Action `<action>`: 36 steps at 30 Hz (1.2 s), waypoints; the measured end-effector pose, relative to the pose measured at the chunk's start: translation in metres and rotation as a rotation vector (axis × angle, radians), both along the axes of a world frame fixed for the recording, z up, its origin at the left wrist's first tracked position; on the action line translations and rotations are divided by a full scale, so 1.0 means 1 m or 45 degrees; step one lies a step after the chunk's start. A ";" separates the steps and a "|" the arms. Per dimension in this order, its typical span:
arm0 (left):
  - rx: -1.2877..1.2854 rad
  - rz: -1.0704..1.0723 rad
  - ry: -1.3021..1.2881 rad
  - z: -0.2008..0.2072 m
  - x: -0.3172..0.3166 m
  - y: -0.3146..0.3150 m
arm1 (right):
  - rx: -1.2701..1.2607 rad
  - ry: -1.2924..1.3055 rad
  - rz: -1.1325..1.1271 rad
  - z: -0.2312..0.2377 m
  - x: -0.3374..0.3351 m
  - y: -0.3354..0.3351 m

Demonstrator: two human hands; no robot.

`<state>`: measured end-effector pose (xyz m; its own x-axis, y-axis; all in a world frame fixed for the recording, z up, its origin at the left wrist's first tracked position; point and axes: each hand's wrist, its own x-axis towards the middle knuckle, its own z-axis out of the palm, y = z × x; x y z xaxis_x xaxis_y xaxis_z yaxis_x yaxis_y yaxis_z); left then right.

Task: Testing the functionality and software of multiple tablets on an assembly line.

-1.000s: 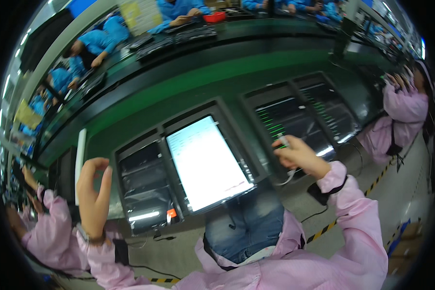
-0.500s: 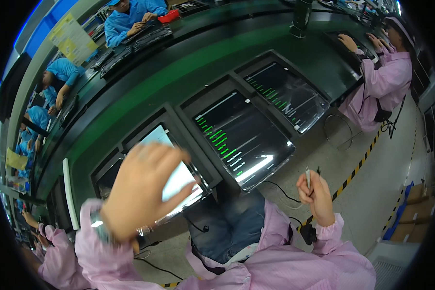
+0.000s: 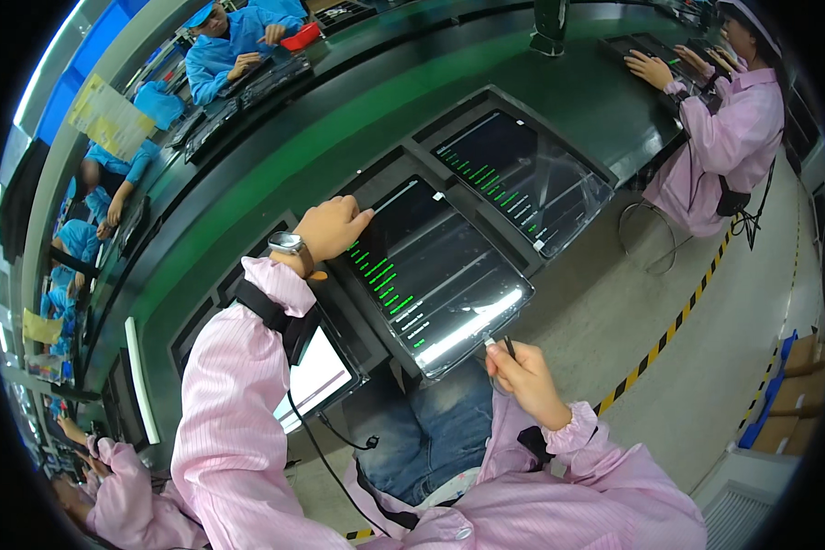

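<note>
My left hand (image 3: 335, 227), with a watch on its wrist, is at the left edge of the middle tablet (image 3: 449, 266). Its thumb stretches out over the tablet's upper left corner; the other fingers are bent and partly hidden. That tablet lies in a dark tray, its black screen showing green and white lines. My right hand (image 3: 527, 380) pinches a cable plug (image 3: 490, 342) with a pale tip, close to the tablet's lower right edge. A black plug end (image 3: 509, 345) sticks up beside it. Under my left arm, a tablet with a bright white screen (image 3: 316, 380) is partly covered.
Another tablet (image 3: 522, 183) with green lines lies in a tray to the right. A loose black cable (image 3: 335, 477) hangs by my lap. Across the green bench (image 3: 275, 174), people in blue work; a person in pink (image 3: 724, 147) works at right. Striped tape (image 3: 669, 330) marks the floor.
My left hand has moved up and right, from over the white-screened tablet to the middle tablet. My right hand has brought the plug left to that tablet's lower edge. The view has shifted slightly.
</note>
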<state>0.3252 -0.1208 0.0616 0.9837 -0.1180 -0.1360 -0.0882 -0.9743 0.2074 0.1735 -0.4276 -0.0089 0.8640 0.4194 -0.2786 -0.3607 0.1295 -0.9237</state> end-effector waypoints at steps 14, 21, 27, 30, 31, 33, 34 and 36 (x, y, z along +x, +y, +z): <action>-0.006 0.051 0.083 0.038 0.035 0.001 | 0.137 -0.050 -0.084 0.010 0.043 -0.043; -0.338 -0.231 -0.091 0.077 0.097 -0.076 | 0.136 -0.015 -0.364 0.024 0.111 -0.129; 0.023 -0.120 -0.322 -0.018 0.144 -0.119 | -0.058 -0.230 -0.387 -0.015 0.135 -0.112; 0.053 0.021 -0.252 -0.032 0.149 -0.122 | 0.057 -0.231 -0.525 -0.018 0.134 -0.108; 0.047 0.039 -0.259 -0.035 0.153 -0.119 | -0.006 -0.294 -0.488 -0.017 0.135 -0.107; 0.024 0.018 -0.206 -0.030 0.154 -0.121 | -0.115 -0.368 -0.488 -0.013 0.134 -0.105; -0.003 0.007 -0.162 -0.029 0.154 -0.122 | -0.113 -0.354 -0.493 -0.012 0.133 -0.107; -0.059 -0.006 -0.230 -0.026 0.152 -0.117 | -0.120 -0.351 -0.480 -0.007 0.133 -0.110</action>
